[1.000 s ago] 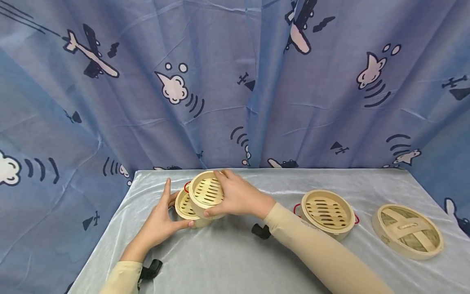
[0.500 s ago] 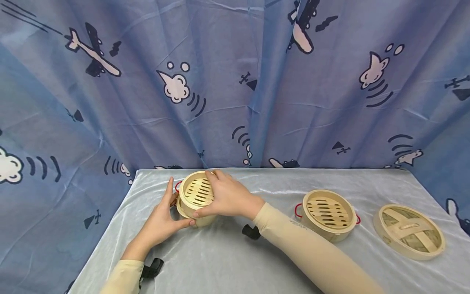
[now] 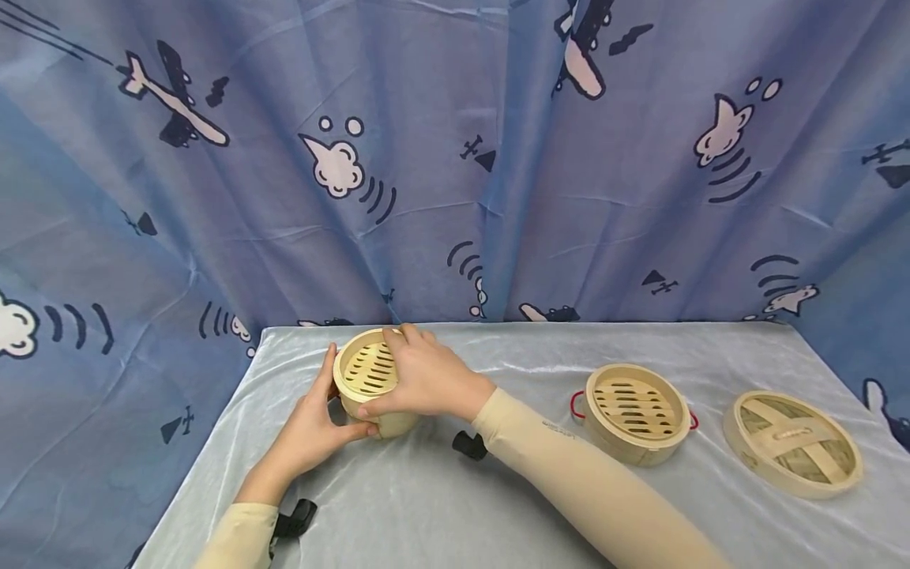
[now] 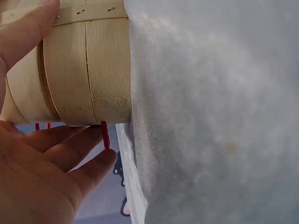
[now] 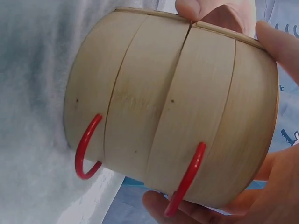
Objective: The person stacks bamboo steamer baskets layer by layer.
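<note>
Two steamers [image 3: 366, 371], now better aligned

Blue-purple curtain [image 3: 426, 197] behind a pale grey cloth [image 3: 398, 506].
The curtain hangs in loose folds, printed with cartoon planes and clouds; the cloth lies smooth, slightly wrinkled toward its far edge, with a soft sheen.

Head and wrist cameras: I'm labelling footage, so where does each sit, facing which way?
Head: worn on the head, facing forward and down at table and curtain; left hand, right hand and sleeves show.
Left wrist: worn there, facing the stacked steamer baskets side-on; left hand shows.
Right wrist: worn there, facing the same baskets side-on; right hand shows, apparently left hand too.
The wrist views share baskets and red handles.
</note>
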A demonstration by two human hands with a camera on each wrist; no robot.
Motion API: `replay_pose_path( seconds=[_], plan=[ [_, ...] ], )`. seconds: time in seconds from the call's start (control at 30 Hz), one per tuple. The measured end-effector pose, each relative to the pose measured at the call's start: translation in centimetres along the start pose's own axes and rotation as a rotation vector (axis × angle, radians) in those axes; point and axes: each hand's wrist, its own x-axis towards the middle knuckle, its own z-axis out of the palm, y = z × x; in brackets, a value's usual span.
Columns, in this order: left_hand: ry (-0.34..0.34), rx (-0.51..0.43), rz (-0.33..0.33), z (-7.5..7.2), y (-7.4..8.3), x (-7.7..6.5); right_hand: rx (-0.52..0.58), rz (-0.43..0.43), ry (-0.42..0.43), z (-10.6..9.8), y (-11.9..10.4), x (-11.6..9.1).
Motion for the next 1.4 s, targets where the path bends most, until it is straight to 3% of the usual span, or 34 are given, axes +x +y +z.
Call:
replay_pose_path(
  seconds=[0.47,0.8,1.1,1.4],
  plan=[
    [-0.001,-0.003,0.003,-0.2,0.5,0.6,-0.025,0.014,-0.011,-0.4,-0.1,0.3],
    [0.021,-0.018,0.070,-0.1,0.0,0.5,0.050,-0.010,-0.012,0.3,0.2,0.1],
    [0.011,-0.039,0.037,0.1,-0.3,0.0,0.106,-0.002,-0.014,0.8,0.4,-0.5],
    [0.010,-0.038,0.032,0.0,-0.2,0.0,0.095,0.000,-0.004,0.2,0.8,-1.0]
  ],
)
